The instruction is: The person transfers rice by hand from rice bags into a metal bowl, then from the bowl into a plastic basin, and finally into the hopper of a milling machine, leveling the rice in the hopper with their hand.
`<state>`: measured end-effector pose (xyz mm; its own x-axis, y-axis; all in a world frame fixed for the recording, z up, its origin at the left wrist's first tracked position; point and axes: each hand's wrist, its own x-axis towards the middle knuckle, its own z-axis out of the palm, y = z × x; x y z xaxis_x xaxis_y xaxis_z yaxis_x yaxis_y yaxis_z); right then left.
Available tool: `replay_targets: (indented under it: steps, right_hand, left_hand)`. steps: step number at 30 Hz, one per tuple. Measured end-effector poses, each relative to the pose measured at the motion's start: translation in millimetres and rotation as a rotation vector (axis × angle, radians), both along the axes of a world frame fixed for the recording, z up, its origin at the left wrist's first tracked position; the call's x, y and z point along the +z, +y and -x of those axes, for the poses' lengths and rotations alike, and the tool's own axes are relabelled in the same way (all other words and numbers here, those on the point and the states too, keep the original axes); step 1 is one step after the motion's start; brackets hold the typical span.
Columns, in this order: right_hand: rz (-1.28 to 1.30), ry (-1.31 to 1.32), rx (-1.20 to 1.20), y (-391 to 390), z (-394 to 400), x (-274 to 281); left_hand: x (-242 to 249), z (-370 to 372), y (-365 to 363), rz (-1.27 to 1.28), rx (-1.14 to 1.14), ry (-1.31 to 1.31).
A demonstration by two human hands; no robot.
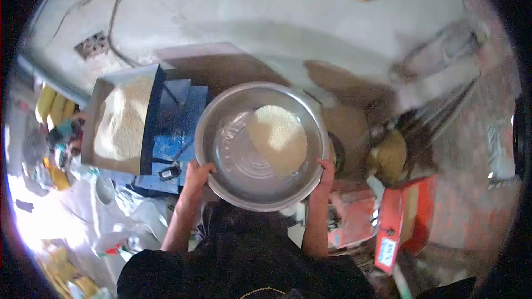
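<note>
Both of my hands hold a wide round metal basin out in front of my chest. My left hand [200,175] grips the lower left rim, and my right hand [327,170] grips the lower right rim. Inside the basin [235,160], pale grain [280,135] lies heaped toward the right side, and bare metal shows at the left. Left of the basin, a rectangular metal hopper [147,144] holds more of the pale grain [124,119]. The hopper stands at a blue machine [180,122], whose right edge is close to the basin.
A wall [249,16] rises beyond the basin. At the lower right is a red machine [393,216] with a white label. Yellow sacks [52,105] and a metal bowl [104,189] are on the left. A brownish rounded container [389,155] stands right.
</note>
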<state>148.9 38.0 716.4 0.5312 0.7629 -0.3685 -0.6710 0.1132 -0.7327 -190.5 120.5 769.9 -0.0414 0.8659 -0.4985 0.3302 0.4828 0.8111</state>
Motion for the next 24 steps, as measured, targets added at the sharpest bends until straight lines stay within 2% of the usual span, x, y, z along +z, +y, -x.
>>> replay_targets:
  steps: [1,2,3,5,6,7,9,11,13,15,16,18,19,21,23,24]
  right_hand:
    - [-0.017,-0.036,0.026,15.7,4.3,28.9]
    - [-0.005,-0.146,0.184,30.9,1.5,51.9]
    - [-0.004,-0.166,0.226,49.8,7.2,72.6]
    - [-0.180,-0.138,0.321,90.0,25.2,115.3]
    - [-0.090,-0.267,0.310,104.2,48.1,155.2]
    - [-0.003,-0.400,0.290,118.0,69.2,185.8]
    - [-0.090,-0.460,0.389,165.2,81.6,199.2]
    - [-0.230,-0.553,0.498,199.2,122.8,243.1]
    - [-0.189,-0.581,0.535,240.7,158.3,269.0]
    - [-0.307,-0.735,0.614,282.0,199.2,298.8]
    - [-0.331,-0.829,0.582,304.2,224.4,314.5]
    - [-0.426,-0.965,0.575,300.8,287.4,354.4]
    - [-0.498,-1.007,0.603,289.8,322.2,371.2]
    - [-0.537,-1.137,0.847,343.3,379.6,368.3]
    - [-0.695,-1.202,0.809,287.7,428.9,386.6]
    - [-0.520,-1.420,0.729,257.2,452.3,406.6]
  left_hand:
    - [23.1,2.1,-4.0,-0.011,0.061,-0.104]
    - [41.3,7.4,-6.6,-0.024,0.121,-0.204]
    - [51.1,14.0,-7.4,-0.025,0.162,-0.223]
    - [61.1,25.6,-4.2,-0.097,0.286,-0.244]
    - [45.0,39.4,2.2,-0.148,0.330,-0.280]
    - [65.1,42.5,3.4,-0.157,0.397,-0.293]
    - [44.0,67.3,18.5,-0.178,0.469,-0.435]
    - [40.9,80.7,33.5,-0.231,0.548,-0.554]
    - [39.8,95.0,48.3,-0.278,0.622,-0.666]
    - [37.2,108.3,63.4,-0.221,0.692,-0.877]
    - [31.3,112.0,74.4,-0.220,0.696,-0.890]
    - [18.7,117.2,93.4,-0.061,0.739,-1.098]
    - [25.9,116.5,94.3,-0.059,0.737,-1.112]
    - [46.6,112.8,98.1,-0.023,0.673,-1.352]
    - [35.2,117.0,110.4,-0.034,0.661,-1.428]
    - [32.3,121.3,113.8,-0.017,0.651,-1.447]
